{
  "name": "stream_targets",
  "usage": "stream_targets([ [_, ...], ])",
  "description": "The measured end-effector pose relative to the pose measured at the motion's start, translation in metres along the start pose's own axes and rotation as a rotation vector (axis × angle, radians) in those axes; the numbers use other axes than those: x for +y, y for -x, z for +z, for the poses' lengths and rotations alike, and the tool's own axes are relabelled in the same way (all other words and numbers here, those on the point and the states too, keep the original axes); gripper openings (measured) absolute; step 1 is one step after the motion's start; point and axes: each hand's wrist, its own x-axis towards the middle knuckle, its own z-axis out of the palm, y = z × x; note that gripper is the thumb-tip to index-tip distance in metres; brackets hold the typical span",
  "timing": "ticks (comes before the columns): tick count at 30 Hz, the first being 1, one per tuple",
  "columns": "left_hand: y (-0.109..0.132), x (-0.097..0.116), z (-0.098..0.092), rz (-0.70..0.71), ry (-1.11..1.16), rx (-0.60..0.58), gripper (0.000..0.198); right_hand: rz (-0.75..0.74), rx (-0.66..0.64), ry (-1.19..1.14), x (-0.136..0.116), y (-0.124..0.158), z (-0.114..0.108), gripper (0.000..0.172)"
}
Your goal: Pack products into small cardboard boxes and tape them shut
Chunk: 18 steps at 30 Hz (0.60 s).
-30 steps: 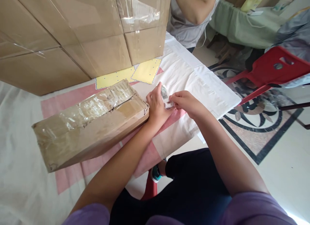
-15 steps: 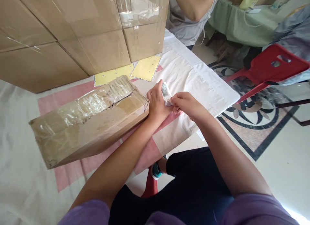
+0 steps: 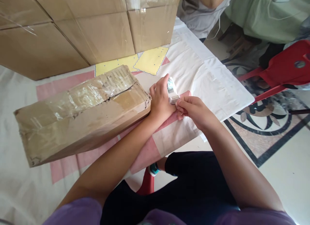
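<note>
My left hand is closed around a small white object with a greenish-grey patch on its upper face; its exact kind does not show. My right hand pinches at the lower right end of that object, fingertips pressed together. Both hands are held above the near right part of the cloth-covered table. Just left of my left hand lies a long, worn cardboard box with shiny clear tape along its top.
Large taped cartons are stacked at the back left. Yellow scallop-edged sheets lie before them. Another person is at the far side. A red chair stands at the right, near the table's corner.
The view has shifted a little, so the cartons sit higher and the chair further right. Both hands keep their hold on the white object, which has tilted slightly.
</note>
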Motion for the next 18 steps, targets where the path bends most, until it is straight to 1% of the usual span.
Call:
stream_targets([
  [4,-0.001,-0.003,0.001,0.052,-0.019,0.006,0.077,0.002,-0.003,0.006,0.004,0.0,-0.003,0.041],
  [9,-0.001,-0.005,0.002,0.048,-0.023,-0.009,0.07,0.023,-0.093,0.09,0.007,0.004,-0.006,0.047],
  [11,-0.001,-0.006,0.002,0.049,-0.013,-0.013,0.069,0.021,-0.106,0.104,0.008,0.005,-0.006,0.048],
  [14,-0.001,-0.009,0.003,0.045,0.008,-0.024,0.069,0.02,-0.116,0.091,0.009,0.006,-0.008,0.046],
  [18,-0.001,-0.013,0.004,0.051,0.037,-0.033,0.069,0.01,-0.16,0.049,0.01,0.006,-0.01,0.041],
])
